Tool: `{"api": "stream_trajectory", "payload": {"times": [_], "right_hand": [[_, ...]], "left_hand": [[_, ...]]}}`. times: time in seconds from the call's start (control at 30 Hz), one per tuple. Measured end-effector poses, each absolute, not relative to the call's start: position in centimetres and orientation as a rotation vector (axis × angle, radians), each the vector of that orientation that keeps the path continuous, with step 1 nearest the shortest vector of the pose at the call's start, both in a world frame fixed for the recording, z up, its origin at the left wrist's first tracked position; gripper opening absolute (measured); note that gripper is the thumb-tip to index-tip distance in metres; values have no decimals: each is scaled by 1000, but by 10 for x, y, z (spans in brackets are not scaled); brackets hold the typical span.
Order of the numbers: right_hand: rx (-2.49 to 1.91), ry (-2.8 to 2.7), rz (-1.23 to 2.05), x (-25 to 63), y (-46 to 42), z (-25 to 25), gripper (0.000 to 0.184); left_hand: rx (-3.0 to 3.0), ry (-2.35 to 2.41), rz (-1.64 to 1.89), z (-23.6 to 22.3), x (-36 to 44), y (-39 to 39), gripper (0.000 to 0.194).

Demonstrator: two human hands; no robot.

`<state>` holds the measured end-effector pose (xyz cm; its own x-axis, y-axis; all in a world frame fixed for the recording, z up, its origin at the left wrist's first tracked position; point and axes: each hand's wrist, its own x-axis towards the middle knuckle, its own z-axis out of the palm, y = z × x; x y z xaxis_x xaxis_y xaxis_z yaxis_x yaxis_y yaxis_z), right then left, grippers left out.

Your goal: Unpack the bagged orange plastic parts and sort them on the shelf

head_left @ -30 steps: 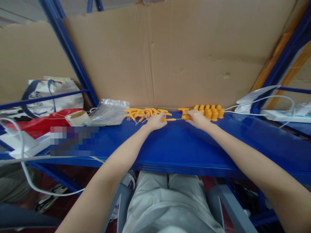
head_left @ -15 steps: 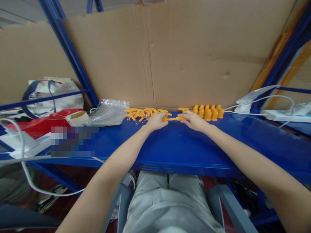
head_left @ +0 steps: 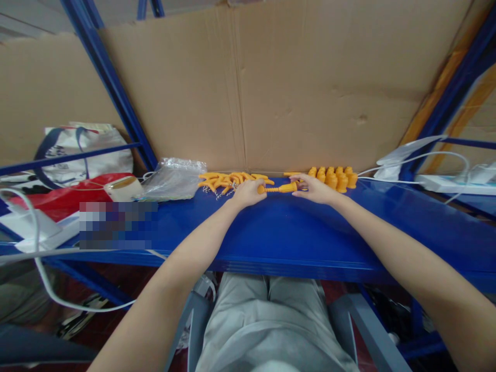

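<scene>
My left hand [head_left: 250, 192] is closed around the round end of an orange plastic corkscrew [head_left: 274, 189], held level just above the blue table. A ridged stem shows beside the fingers, leading into a wider sleeve. At the sleeve's other end is my right hand [head_left: 312, 188], its thumb and fingertips curved about that end. Behind my left hand lies a pile of orange corkscrew handles [head_left: 217, 181], with metal spirals sticking out of several. Close to the right hand stand rows of orange bottle-shaped sleeves [head_left: 336, 180]. An orange piece [head_left: 292, 173] behind the right hand is partly hidden.
A clear plastic bag [head_left: 174, 178] lies left of the handles. Farther left are red material [head_left: 73, 194], a white bag [head_left: 87, 152] and white cables [head_left: 36, 227]. Cardboard [head_left: 240, 93] stands behind the blue table [head_left: 271, 232]. A power strip [head_left: 457, 183] is at the right.
My right hand has shifted slightly right, and its fingers sit nearer the sleeve's far end, so more of the sleeve shows. My left hand has barely moved.
</scene>
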<state>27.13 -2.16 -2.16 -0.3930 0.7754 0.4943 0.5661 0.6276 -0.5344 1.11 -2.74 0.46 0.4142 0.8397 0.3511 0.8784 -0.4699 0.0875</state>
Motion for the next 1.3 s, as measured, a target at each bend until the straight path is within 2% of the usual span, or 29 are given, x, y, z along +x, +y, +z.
{"api": "stream_trajectory", "payload": {"times": [0.2, 0.5, 0.6, 0.7, 0.87, 1.03, 1.23, 1.3], "right_hand": [[-1045, -1937, 673, 269, -23, -20, 32], [-1136, -1814, 898, 259, -33, -15, 35], [-1174, -1816, 937, 262, -36, -12, 34], [-1159, -1827, 989, 266, -38, -10, 44], [-1146, -1744, 1042, 264, -42, -9, 22], [-1145, -1723, 1063, 257, -46, -7, 37], [-1238, -1717, 1012, 257, -45, -6, 24], [-1206, -1745, 999, 260, -42, -8, 25]], "left_hand": [[-2490, -1587, -571, 5, 11, -30, 39], [-2484, -1588, -587, 7, 15, -34, 39], [-2463, -1607, -566, 7, 16, -34, 39], [-2446, -1619, -554, 7, 16, -34, 39], [-2435, -1617, -583, 6, 17, -36, 38], [-2440, -1589, -589, 6, 17, -36, 38], [-2423, -1608, -579, 5, 16, -33, 37], [-2418, -1607, -574, 5, 16, -31, 37]]}}
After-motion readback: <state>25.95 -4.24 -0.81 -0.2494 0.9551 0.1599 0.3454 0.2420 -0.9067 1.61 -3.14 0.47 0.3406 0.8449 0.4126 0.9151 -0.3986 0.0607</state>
